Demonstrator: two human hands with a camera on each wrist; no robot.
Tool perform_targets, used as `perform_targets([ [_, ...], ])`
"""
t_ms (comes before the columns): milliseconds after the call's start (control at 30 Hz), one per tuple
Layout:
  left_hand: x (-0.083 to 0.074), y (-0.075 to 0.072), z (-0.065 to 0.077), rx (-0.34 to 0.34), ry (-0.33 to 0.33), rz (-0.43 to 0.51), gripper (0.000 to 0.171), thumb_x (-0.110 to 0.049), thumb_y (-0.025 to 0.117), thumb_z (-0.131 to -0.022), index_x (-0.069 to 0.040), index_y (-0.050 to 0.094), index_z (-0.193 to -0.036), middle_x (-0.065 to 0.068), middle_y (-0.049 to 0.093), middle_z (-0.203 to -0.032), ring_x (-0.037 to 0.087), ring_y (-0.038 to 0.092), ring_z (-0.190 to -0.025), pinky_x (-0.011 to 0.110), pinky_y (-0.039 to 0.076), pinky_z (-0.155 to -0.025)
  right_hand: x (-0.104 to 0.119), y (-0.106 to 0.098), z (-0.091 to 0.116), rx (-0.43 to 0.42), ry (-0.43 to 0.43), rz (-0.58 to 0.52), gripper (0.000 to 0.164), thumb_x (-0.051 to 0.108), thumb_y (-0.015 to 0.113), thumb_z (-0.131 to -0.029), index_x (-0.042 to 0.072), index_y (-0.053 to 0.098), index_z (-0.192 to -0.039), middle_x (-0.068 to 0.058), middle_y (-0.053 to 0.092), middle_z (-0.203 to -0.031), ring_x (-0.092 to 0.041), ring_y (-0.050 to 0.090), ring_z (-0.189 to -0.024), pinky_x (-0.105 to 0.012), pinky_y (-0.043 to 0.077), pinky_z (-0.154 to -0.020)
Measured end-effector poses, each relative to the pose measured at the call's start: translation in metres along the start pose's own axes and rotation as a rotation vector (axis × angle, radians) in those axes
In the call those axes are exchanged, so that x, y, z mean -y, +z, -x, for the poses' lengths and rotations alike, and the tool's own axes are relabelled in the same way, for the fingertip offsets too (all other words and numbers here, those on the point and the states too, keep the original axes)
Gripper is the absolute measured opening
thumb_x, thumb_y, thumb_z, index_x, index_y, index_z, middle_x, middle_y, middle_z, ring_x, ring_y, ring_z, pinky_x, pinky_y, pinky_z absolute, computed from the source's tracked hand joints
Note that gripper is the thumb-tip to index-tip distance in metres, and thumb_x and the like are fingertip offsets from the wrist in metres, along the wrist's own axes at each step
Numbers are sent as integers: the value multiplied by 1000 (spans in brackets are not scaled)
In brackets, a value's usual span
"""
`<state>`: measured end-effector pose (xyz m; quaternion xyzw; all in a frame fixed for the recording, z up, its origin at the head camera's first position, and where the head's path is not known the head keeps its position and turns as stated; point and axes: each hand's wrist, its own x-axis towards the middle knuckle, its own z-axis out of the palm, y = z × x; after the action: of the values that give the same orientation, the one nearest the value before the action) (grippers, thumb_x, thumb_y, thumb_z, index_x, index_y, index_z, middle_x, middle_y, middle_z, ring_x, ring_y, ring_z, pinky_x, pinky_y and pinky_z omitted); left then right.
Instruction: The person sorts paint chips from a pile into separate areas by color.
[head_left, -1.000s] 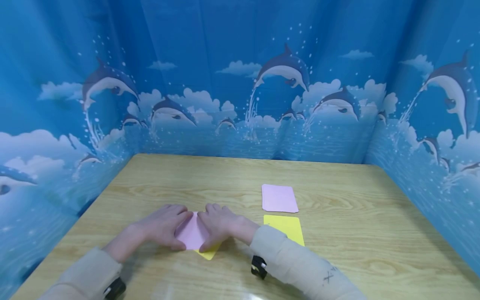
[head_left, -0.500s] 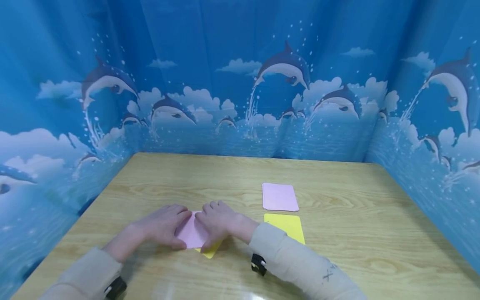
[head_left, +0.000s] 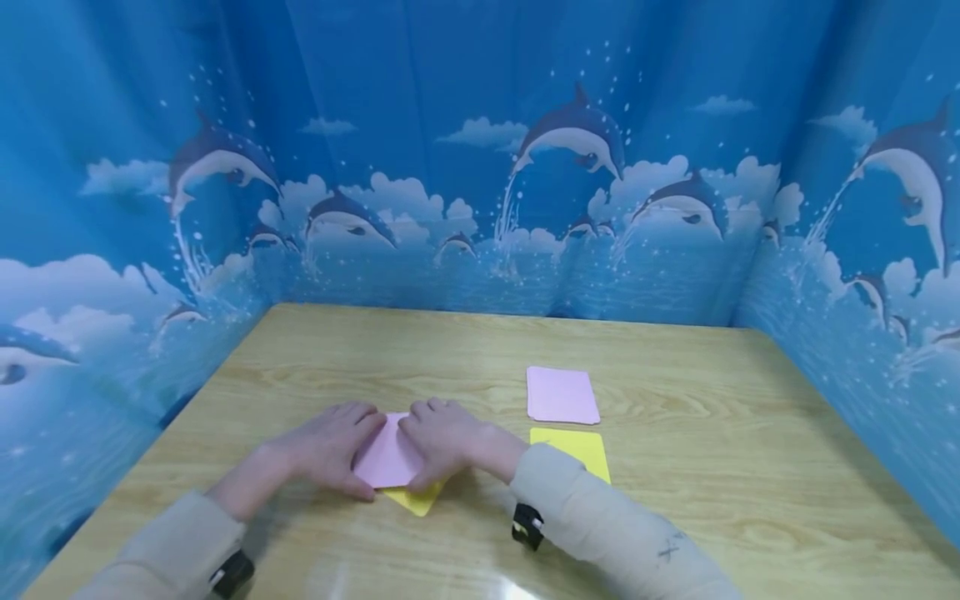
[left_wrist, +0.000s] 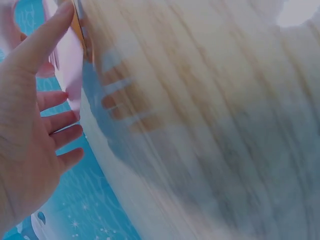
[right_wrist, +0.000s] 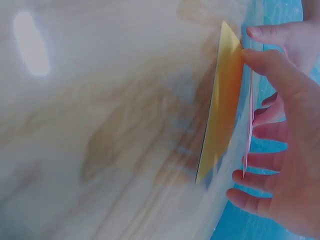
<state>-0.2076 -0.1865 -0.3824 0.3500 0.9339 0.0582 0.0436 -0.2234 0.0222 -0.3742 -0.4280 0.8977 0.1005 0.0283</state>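
A pink square card (head_left: pixel 388 458) is between my two hands, over a yellow card (head_left: pixel 415 499) whose near corner pokes out on the table. My left hand (head_left: pixel 330 452) holds the pink card's left side, thumb toward the near corner and fingers toward the far one. On the opposite side my right hand (head_left: pixel 448 442) grips it in the same manner. Seen from the right wrist, the pink card (right_wrist: pixel 249 125) is nearly edge-on and raised off the yellow card (right_wrist: pixel 221 110), which looks slightly bowed. The left wrist view shows the pink card (left_wrist: pixel 70 65) by the fingertips.
A neat pile of pink cards (head_left: pixel 562 396) lies to the right on the wooden table (head_left: pixel 690 417). Just nearer is another yellow card (head_left: pixel 579 450), partly hidden by my right sleeve (head_left: pixel 600 517). Blue dolphin-print curtains (head_left: pixel 420 250) enclose the table's back and sides.
The pink card has shifted slightly away from me with both hands on it, uncovering more of the yellow card's near corner. The cards at the right stay put.
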Motion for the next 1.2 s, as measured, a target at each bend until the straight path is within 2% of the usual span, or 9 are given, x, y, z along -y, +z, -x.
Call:
perform_targets([
  [233, -5, -2, -9, -26, -16, -23, 99, -65, 68, -66, -1, 40, -135, 20, 39, -136, 36, 35, -125, 52, 27, -103, -17, 0, 10, -50, -6, -67, 72, 62, 63, -70, 15, 50, -123, -4, 49, -120, -18, 48, -103, -31, 46, -79],
  [433, -11, -6, -22, -88, 41, -69, 89, -63, 69, -66, -3, 47, -128, 15, 47, -125, 31, 43, -115, 47, 34, -99, -33, 5, 22, -121, -35, -103, 67, 58, 66, -70, 13, 53, -119, -5, 49, -116, -17, 49, -99, -29, 46, -79],
  [600, -18, -8, -34, -131, 72, -120, 84, -63, 69, -66, -3, 50, -122, 13, 50, -117, 29, 46, -108, 44, 40, -93, -45, 6, 31, -146, -33, -128, 69, 55, 67, -70, 12, 53, -122, -6, 49, -117, -19, 48, -101, -31, 46, -82],
  [733, -25, -8, -46, -141, 86, -152, 82, -65, 69, -65, -4, 52, -117, 10, 49, -110, 26, 46, -102, 40, 42, -89, -54, 8, 42, -153, -30, -157, 68, 53, 69, -70, 11, 53, -121, -8, 48, -119, -21, 47, -105, -31, 44, -85],
  [967, -38, -6, -70, -152, 116, -200, 77, -68, 66, -64, -6, 53, -108, 9, 49, -103, 24, 45, -96, 37, 41, -86, -72, 12, 64, -124, 15, -201, 72, 53, 67, -73, 10, 48, -128, -16, 40, -136, -28, 40, -123, -39, 39, -98],
  [1200, -52, -6, -92, -161, 123, -253, 74, -72, 61, -65, -9, 54, -103, 7, 49, -105, 23, 45, -99, 40, 39, -91, -91, 18, 83, -143, 48, -238, 75, 54, 68, -71, 8, 48, -126, -16, 37, -138, -28, 39, -123, -39, 40, -96],
])
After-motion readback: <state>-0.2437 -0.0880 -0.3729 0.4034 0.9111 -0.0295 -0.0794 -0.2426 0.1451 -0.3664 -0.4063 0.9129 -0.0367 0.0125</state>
